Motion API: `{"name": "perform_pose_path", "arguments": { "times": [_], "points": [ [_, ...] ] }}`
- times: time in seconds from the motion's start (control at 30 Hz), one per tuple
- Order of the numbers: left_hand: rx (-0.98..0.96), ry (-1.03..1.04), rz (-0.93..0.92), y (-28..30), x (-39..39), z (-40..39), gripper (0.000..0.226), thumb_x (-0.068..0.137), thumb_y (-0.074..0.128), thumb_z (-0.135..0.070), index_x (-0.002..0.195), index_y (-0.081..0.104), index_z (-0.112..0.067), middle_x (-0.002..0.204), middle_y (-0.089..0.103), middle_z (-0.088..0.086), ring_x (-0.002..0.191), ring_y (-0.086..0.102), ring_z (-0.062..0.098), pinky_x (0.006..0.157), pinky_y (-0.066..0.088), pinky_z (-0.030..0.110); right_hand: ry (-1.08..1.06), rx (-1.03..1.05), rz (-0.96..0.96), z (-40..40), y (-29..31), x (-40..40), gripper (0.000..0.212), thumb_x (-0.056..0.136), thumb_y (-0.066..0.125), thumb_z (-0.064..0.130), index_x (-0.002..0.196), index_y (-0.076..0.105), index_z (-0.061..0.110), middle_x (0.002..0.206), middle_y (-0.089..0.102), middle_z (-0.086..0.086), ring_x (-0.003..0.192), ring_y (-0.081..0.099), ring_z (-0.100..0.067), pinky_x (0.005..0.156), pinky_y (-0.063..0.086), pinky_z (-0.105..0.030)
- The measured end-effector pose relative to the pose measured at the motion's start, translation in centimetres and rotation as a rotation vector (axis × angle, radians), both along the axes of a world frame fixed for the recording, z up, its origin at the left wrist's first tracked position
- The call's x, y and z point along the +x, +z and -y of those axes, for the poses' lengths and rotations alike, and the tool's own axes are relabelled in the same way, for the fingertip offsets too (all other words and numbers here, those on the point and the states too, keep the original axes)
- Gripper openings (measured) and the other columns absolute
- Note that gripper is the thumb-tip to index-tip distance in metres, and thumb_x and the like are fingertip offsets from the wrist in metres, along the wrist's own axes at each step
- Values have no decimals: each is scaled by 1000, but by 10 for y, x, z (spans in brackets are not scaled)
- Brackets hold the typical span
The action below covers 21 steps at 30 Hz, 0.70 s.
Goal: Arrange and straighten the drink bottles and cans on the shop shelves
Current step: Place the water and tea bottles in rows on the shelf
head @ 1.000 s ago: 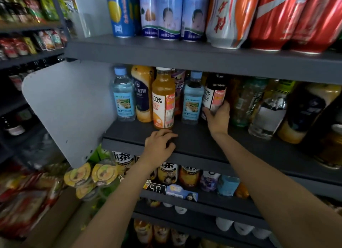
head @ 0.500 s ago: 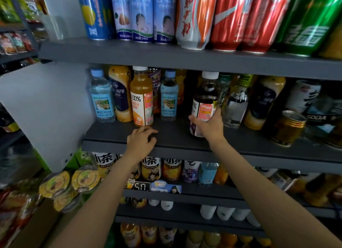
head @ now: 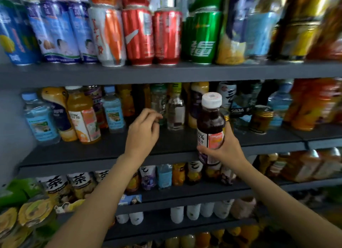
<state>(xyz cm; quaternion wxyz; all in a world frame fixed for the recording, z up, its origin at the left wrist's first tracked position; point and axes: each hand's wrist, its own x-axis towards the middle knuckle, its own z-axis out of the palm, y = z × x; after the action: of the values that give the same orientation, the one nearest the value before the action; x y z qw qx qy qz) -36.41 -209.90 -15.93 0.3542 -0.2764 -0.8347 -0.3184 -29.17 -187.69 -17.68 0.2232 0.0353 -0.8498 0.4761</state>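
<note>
Bottle: dark juice bottle [head: 211, 129], white cap, upright, off the middle shelf [head: 77, 155], before its front edge.
Right hand [head: 224, 149]: fingers wrapped round its lower label.
Left hand [head: 143, 132]: loosely curled, empty, over the shelf.

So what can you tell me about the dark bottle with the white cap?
The dark bottle looks like clear plastic full of deep purple-brown juice. It has a white ribbed screw cap, shut, and a white and orange-pink label. It is upright, lifted in front of the middle shelf's edge. The right hand grips its lower half; nothing else touches it.
</note>
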Motion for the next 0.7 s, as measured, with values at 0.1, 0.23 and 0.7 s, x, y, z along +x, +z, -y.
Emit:
{"name": "perform_pose_path", "arguments": {
  "times": [0.1, 0.23, 0.7],
  "points": [
    [-6, -90, -96, 26, 20, -80, 32, 87, 36, -18, 95, 65, -6, 103, 58, 7, 79, 54, 10, 67, 44, 22, -44, 0, -91, -75, 18, 35, 77, 60, 82, 30, 122, 35, 26, 107, 52, 23, 96, 53, 10, 81, 42, -6],
    [4, -142, -151, 58, 48, -192, 21, 87, 46, -8, 97, 64, -5, 104, 55, 7, 86, 56, 19, 70, 45, 25, -102, -16, -233, -181, 51, 79, 75, 58, 76, 35, 120, 34, 33, 110, 50, 25, 96, 50, 23, 80, 42, -1],
    [-9, -96, -132, 145, 66, -427, 24, 88, 50, -5, 111, 58, -9, 119, 47, 4, 115, 42, 16, 92, 28, 18, -224, 67, -492, -413, 142, 115, 71, 66, 81, 20, 119, 36, 28, 102, 53, 23, 89, 55, 19, 73, 44, -3]
  ]
}}
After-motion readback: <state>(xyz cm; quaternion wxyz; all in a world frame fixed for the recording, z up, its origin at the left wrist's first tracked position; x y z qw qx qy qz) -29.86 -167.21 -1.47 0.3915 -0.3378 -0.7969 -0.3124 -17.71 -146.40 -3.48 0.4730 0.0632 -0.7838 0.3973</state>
